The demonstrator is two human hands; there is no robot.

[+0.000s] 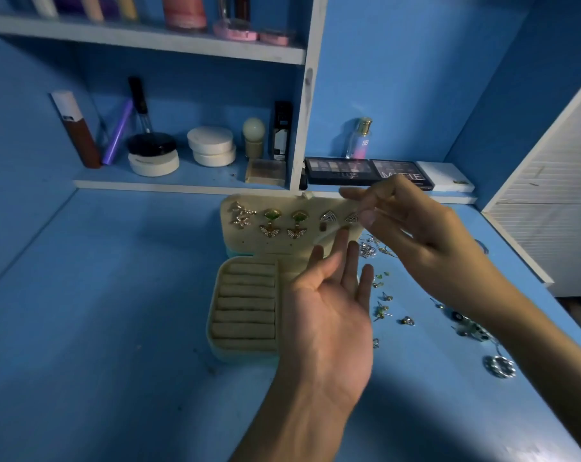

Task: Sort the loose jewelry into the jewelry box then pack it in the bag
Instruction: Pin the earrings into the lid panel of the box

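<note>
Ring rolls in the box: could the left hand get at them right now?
Probably yes. The open left hand hovers right beside the uncovered ring rolls, with nothing between them.

We saw a beige jewelry box (242, 305) lined in soft, matt, velvety cloth. The blue painted tabletop (116, 295) looked matt and scuffed. Loose silver metal earrings (407, 321) glinted, and the black plastic makeup palette (339, 170) shone glossy.
</note>
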